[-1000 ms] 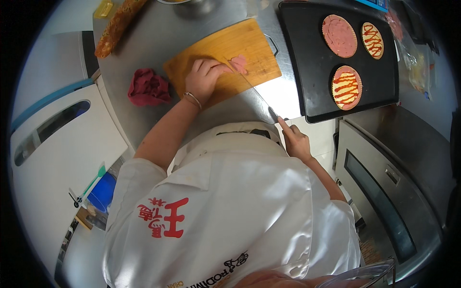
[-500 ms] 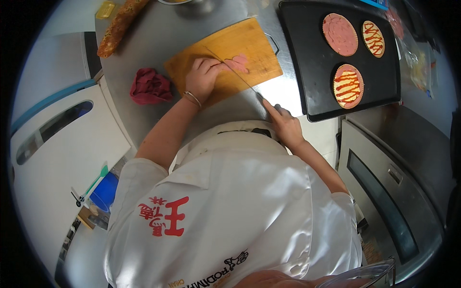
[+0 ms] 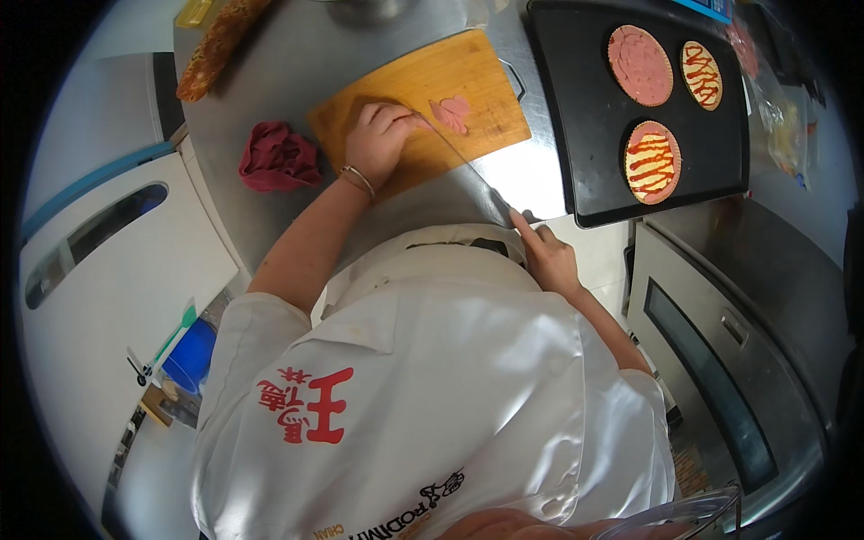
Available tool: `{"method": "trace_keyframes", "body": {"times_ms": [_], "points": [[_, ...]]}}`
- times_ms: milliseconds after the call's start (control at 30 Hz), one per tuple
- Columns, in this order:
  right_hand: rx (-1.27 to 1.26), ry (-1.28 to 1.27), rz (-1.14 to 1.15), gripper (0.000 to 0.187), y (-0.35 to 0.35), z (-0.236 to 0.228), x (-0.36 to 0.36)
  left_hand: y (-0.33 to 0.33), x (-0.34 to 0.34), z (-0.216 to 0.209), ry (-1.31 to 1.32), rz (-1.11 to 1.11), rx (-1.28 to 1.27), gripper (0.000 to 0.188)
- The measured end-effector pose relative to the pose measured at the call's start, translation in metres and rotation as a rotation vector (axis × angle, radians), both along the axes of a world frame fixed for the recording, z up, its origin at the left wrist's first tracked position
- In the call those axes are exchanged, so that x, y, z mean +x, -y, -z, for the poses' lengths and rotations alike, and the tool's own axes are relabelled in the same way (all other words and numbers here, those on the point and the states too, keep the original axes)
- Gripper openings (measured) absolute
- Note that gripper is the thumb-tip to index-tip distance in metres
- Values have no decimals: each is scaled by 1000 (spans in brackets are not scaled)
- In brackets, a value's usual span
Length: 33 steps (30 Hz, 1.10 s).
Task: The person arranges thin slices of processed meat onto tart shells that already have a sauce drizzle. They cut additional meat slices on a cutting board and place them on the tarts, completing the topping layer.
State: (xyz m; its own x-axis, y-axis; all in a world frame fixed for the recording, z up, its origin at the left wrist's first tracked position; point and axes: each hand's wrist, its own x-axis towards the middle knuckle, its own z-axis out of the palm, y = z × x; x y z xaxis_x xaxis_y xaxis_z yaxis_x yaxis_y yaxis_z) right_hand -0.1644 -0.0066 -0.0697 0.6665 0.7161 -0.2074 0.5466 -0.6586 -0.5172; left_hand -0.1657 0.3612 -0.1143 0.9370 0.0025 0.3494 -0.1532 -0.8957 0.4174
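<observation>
My left hand [image 3: 378,142] is on the wooden cutting board [image 3: 490,85], its fingers closed over a piece of pink sliced meat, like ham, that is mostly hidden beneath them. Just right of the fingertips, a small fan of cut pink meat slices [image 3: 452,115] lies on the board. My right hand [image 3: 550,259] grips a long thin knife [image 3: 479,178] at the near edge of the table, index finger stretched along the handle. The blade runs diagonally across the board, its tip end beside my left fingertips.
A black baking tray [image 3: 589,193] on the right holds several round flat crusts, one covered with pink slices [image 3: 641,65] and others striped with red sauce [image 3: 652,162]. A crumpled maroon cloth [image 3: 279,157] lies left of the board. A long crusty loaf [image 3: 220,49] is at the far left.
My right hand has drawn the knife back toward my body. The blade has slid away from the cut slices, which now lie apart from my left fingers.
</observation>
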Motion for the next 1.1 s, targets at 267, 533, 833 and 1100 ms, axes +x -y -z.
{"method": "trace_keyframes", "body": {"times_ms": [267,533,833,1100], "points": [[193,71,-2,62,-53,-9,22,0,1,-9,1,-30,33,24],[-6,50,-14,61,19,9,-2,0,-1,-7,-11,-25,14,24],[147,38,-13,65,-48,-12,17,-1,0,-3,-11,-27,14,22],[41,10,0,64,19,25,-6,-5,0,-1,-7,-19,17,21]]}}
